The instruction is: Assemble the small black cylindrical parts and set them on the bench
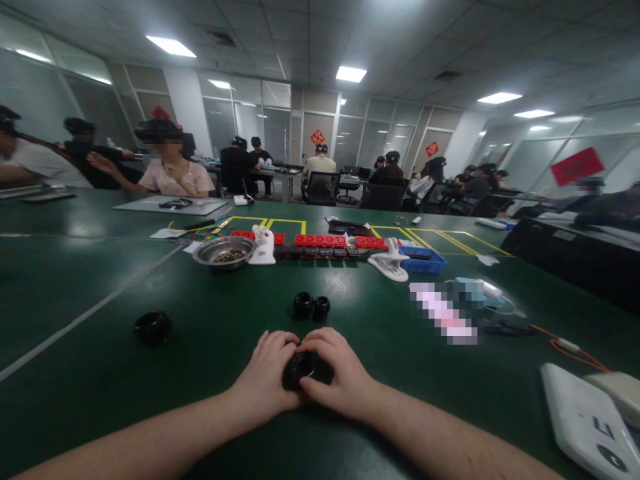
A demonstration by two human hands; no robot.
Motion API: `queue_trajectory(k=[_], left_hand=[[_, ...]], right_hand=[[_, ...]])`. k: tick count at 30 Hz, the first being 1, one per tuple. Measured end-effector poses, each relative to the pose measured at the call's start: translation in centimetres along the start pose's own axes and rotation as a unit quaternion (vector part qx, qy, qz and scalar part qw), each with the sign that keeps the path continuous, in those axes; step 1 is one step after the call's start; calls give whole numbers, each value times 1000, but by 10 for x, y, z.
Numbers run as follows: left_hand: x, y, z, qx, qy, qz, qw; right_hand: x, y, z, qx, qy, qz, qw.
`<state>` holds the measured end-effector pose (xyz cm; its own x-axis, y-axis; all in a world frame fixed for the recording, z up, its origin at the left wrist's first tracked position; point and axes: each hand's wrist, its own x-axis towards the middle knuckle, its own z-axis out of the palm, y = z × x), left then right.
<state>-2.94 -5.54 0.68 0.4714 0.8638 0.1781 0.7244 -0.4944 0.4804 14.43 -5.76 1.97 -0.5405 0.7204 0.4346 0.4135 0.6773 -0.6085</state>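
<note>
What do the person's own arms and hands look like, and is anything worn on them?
Both forearms are bare as far as the picture shows: no sleeves are visible. The left hand and right hand wear no gloves, and no watch, ring or bracelet can be seen on them.

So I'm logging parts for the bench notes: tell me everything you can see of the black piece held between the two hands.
The black ring-shaped part looks like dark rubber or plastic, round with a hollow centre facing up toward the camera. It sits low over the green table, near its front edge. The left hand and right hand wrap it from either side, fingers covering its rim, so its underside and full outline are hidden.
</note>
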Motion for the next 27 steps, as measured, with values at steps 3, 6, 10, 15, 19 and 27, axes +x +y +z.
queue_trajectory(k=[3,6,10,15,19,27], left_hand=[[0,-1,0,0,-9,-6,1000],[1,-1,-1,0,-11,0,1000],[1,-2,0,-3,-10,6,1000],[1,-1,-1,-3,-5,0,1000],[0,1,-1,2,-5,5,1000],[0,1,-1,-4,-2,11,1000]], right_hand=[[-1,-2,-1,31,-25,-40,998],[-2,0,1,31,-2,2,1000],[-1,4,3,14,26,59,998],[1,0,1,54,-18,-5,998],[-2,2,1,64,-10,1,998],[0,4,5,35,22,58,997]])
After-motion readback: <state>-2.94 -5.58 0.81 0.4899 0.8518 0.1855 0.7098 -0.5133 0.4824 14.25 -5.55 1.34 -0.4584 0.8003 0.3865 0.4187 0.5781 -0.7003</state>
